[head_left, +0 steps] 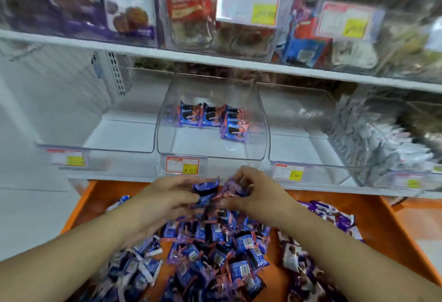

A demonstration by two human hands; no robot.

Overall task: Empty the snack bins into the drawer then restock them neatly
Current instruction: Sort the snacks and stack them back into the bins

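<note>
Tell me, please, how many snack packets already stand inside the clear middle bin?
4 snack packets stand in the middle bin: left, centre, right, and one in front. More could be hidden behind them.

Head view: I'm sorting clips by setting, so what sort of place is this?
Most likely a shop's snack aisle. Clear bins sit on white shelves with price tags on their fronts, and an orange drawer below holds loose snack packets.

2 hands (167,196) working, 4 snack packets (211,118) standing in 1 clear bin (210,153), 3 empty-looking bins showing on the lower shelf, 1 orange drawer (373,225) holding an uncountable heap.
</note>
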